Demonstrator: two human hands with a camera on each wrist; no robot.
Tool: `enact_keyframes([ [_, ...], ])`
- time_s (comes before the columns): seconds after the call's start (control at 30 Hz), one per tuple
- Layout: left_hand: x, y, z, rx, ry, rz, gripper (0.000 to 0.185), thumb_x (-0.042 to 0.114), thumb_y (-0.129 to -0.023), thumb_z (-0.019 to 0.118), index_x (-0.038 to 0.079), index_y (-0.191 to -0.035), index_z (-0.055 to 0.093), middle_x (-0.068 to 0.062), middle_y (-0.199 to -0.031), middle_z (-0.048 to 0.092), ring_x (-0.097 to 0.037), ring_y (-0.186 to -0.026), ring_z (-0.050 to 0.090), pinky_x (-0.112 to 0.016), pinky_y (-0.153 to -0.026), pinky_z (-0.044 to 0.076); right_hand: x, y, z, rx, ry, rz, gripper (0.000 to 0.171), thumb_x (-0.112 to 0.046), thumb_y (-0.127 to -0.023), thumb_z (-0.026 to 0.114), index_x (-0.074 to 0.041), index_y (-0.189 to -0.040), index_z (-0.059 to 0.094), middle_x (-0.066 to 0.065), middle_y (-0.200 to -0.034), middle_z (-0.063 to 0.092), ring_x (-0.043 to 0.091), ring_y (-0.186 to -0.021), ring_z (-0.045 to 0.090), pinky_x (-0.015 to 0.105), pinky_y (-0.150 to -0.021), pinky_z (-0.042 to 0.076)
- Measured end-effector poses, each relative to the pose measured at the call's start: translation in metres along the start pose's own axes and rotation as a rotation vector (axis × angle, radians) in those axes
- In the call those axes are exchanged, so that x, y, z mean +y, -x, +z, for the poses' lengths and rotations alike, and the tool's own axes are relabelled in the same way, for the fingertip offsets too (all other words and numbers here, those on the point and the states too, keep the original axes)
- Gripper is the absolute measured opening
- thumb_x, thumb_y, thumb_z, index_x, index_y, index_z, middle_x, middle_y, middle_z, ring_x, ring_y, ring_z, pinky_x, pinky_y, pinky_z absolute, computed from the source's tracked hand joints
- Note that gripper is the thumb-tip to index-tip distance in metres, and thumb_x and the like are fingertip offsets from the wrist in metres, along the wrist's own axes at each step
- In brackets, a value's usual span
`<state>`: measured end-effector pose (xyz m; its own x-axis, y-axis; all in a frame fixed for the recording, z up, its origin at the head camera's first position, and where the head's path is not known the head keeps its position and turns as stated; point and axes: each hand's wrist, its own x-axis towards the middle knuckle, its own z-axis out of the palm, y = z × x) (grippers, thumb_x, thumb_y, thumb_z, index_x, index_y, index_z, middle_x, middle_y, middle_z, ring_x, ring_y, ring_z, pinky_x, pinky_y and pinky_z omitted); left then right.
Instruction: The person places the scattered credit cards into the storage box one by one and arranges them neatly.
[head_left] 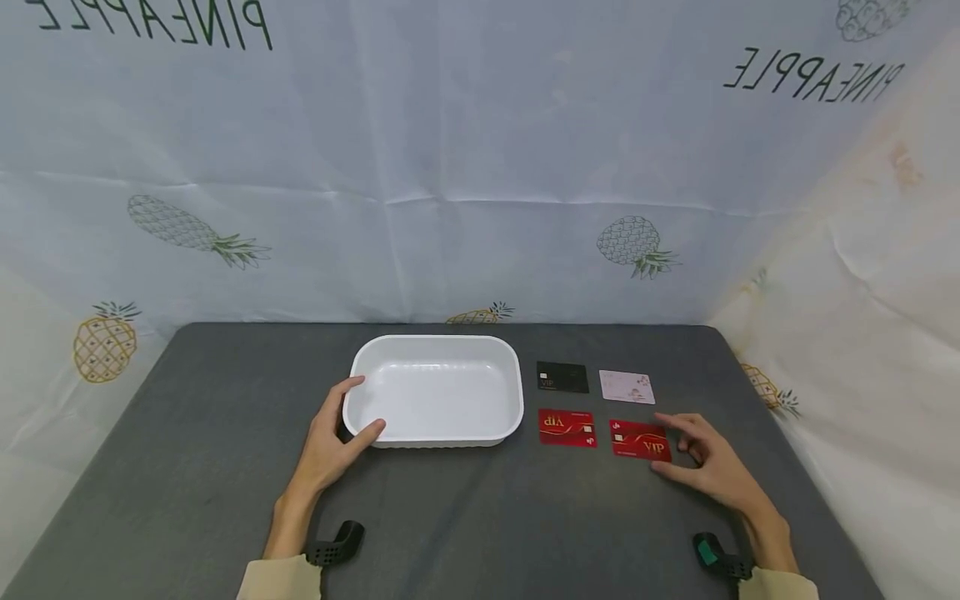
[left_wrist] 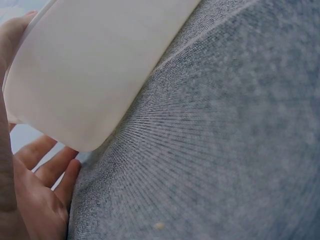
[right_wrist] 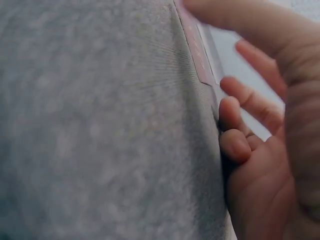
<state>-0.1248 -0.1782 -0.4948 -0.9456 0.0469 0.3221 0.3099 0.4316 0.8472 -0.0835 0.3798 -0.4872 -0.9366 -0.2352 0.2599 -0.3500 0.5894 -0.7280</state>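
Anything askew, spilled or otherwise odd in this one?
Mildly: the left red card has its VIP lettering at upper left, but the right red card, by the right hand, has it at lower right, so they're turned opposite ways. No spill or damage shows.

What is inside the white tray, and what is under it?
Inside the white tray only its bare bottom shows. Beneath it is the gray tablecloth; anything covered there is hidden.
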Motion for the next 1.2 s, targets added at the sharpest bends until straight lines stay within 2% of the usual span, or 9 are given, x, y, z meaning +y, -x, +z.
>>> enact_keyframes([
  [0.2, 0.000, 0.001, 0.000, -0.001, 0.004, -0.004, 0.070, 0.010, -0.086, 0.077, 0.014, -0.149, 0.048, -0.018, -0.148, 0.053, 0.013, -0.120, 0.046, -0.004, -0.097, 0.034, -0.003, -0.004, -0.003, -0.051, 0.125, 0.073, 0.061, -0.005, -0.077, 0.087, 0.006, -0.132, 0.063, 0.007, -0.109, 0.039, 0.005, -0.081, 0.036, 0.023, -0.062, 0.033],
  [0.47, 0.001, 0.002, -0.001, 0.007, 0.022, 0.008, 0.069, 0.008, -0.085, 0.077, 0.012, -0.148, 0.048, -0.019, -0.148, 0.053, 0.011, -0.121, 0.047, -0.004, -0.098, 0.033, -0.004, -0.009, -0.009, -0.069, 0.154, 0.118, 0.055, -0.007, -0.078, 0.087, 0.008, -0.127, 0.066, 0.010, -0.107, 0.041, 0.004, -0.080, 0.037, 0.024, -0.061, 0.033],
  [0.6, 0.001, 0.003, -0.001, 0.008, 0.026, 0.009, 0.069, 0.008, -0.085, 0.077, 0.012, -0.148, 0.048, -0.019, -0.147, 0.054, 0.007, -0.120, 0.049, -0.004, -0.097, 0.034, -0.005, -0.010, -0.008, -0.079, 0.176, 0.131, 0.051, -0.010, -0.078, 0.087, 0.005, -0.123, 0.069, 0.010, -0.105, 0.042, 0.005, -0.081, 0.036, 0.023, -0.062, 0.033],
  [0.77, 0.000, 0.003, -0.001, 0.005, 0.030, 0.011, 0.069, 0.007, -0.086, 0.077, 0.013, -0.149, 0.048, -0.019, -0.148, 0.053, 0.011, -0.120, 0.048, -0.004, -0.097, 0.034, -0.009, -0.013, -0.007, -0.115, 0.213, 0.188, 0.047, -0.015, -0.079, 0.088, -0.003, -0.120, 0.069, 0.008, -0.102, 0.041, 0.005, -0.084, 0.032, 0.023, -0.065, 0.032],
  [1.0, -0.001, 0.002, -0.001, 0.009, 0.031, 0.017, 0.069, 0.007, -0.085, 0.077, 0.012, -0.148, 0.048, -0.020, -0.148, 0.053, 0.012, -0.120, 0.047, -0.004, -0.097, 0.034, -0.011, -0.018, -0.006, -0.126, 0.169, 0.136, 0.050, -0.010, -0.076, 0.088, -0.003, -0.116, 0.059, 0.002, -0.093, 0.048, 0.006, -0.074, 0.039, 0.024, -0.062, 0.034],
  [1.2, 0.000, 0.000, 0.000, 0.004, 0.031, 0.015, 0.069, 0.007, -0.086, 0.077, 0.013, -0.148, 0.048, -0.020, -0.147, 0.054, 0.011, -0.118, 0.049, -0.005, -0.097, 0.035, -0.010, -0.017, -0.006, -0.103, 0.161, 0.111, 0.050, -0.009, -0.077, 0.087, -0.002, -0.118, 0.060, -0.002, -0.087, 0.049, 0.007, -0.070, 0.043, 0.024, -0.061, 0.036],
])
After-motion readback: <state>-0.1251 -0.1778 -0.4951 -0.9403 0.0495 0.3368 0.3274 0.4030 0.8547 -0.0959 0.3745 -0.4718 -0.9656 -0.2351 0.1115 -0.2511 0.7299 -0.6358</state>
